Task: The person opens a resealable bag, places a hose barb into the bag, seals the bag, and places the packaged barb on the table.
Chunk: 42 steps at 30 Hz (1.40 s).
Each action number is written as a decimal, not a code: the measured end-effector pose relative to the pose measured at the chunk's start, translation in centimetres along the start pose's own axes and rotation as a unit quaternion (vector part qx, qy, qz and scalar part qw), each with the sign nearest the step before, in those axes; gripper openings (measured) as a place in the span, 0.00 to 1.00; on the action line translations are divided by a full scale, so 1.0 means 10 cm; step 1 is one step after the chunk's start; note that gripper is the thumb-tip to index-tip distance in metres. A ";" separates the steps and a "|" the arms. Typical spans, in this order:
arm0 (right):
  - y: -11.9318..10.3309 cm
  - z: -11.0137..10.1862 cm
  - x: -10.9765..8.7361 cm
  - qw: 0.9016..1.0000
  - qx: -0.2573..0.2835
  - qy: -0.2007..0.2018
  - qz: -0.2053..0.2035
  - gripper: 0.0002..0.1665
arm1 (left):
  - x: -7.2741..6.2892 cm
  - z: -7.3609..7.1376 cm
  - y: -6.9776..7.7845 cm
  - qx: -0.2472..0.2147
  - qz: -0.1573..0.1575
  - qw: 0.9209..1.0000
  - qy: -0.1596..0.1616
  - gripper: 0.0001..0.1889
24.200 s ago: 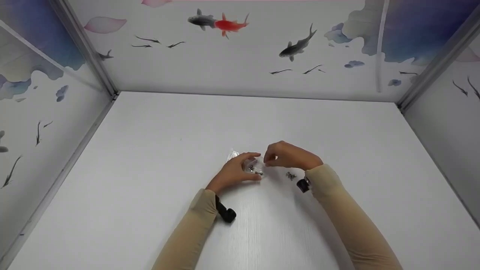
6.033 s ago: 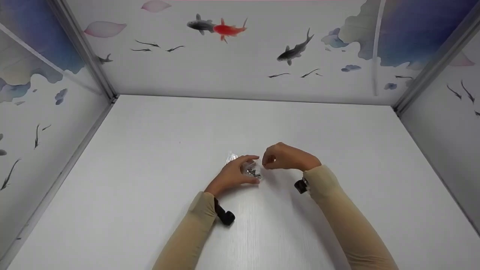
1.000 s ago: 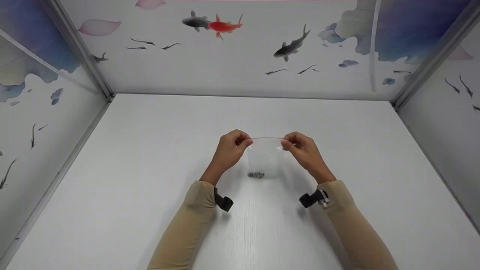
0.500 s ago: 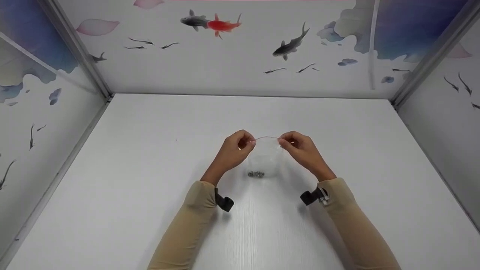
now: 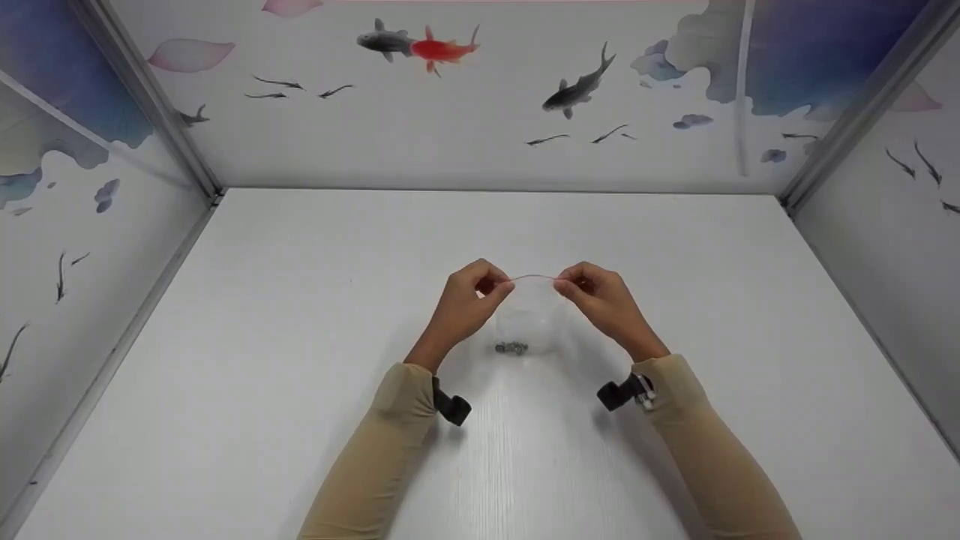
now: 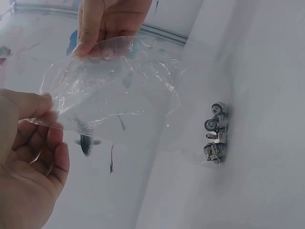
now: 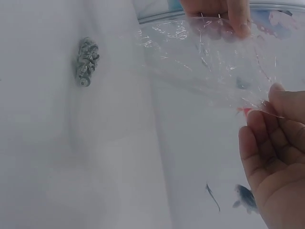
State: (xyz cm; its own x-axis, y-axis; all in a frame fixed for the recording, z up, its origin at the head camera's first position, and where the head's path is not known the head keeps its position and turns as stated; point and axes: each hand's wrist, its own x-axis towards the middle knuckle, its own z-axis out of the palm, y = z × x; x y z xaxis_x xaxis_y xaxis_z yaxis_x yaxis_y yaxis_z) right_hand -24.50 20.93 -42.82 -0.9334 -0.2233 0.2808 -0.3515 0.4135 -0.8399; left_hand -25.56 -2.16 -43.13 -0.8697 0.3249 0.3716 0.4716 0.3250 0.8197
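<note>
A clear plastic zip bag [image 6: 119, 90] with a thin red line along its mouth stands upright between my hands. My left hand [image 5: 469, 300] pinches one top corner between thumb and index finger. Opposite it, my right hand [image 5: 600, 300] pinches the other top corner the same way. The top edge bows slightly between the fingertips. At the bottom of the bag, toward its left side, small silvery screw-like metal pieces [image 5: 511, 348] are gathered in a row. The left wrist view shows round heads and short shanks among those pieces [image 6: 216, 133], close at the table surface.
The white table [image 5: 315, 337] spreads out around the hands. Printed panels with fish, such as the back wall [image 5: 450, 135], enclose it at the back and both sides. A small black camera [image 5: 454, 409] sits at the left wrist, and another camera [image 5: 619, 394] at the right.
Earlier, my left hand steadied the lying bag while my right hand worked at its mouth; a small pile beside it is gone. The bag now stands upright, and my hands have drawn slightly closer together.
</note>
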 end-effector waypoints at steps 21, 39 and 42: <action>-0.04 0.05 0.03 0.999 -0.017 -0.031 0.009 0.11 | 0.01 0.06 0.00 -0.024 -0.007 1.000 -0.011 0.07; -0.04 0.10 0.03 1.000 0.006 -0.014 0.002 0.11 | 0.02 0.11 0.02 -0.010 0.007 1.000 -0.002 0.06; -0.05 0.11 0.02 1.000 0.003 -0.015 0.005 0.10 | 0.02 0.12 0.02 -0.013 0.011 1.000 0.001 0.06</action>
State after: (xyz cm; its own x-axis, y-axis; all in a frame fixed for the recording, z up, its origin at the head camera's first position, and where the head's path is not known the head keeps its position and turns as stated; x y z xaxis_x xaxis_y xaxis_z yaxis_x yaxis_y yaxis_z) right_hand -24.48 19.76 -42.85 -0.9339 -0.2466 0.2587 -0.3425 0.4106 -0.8450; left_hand -25.46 -0.96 -43.44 -0.8597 0.3291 0.3906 0.4866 0.2953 0.8222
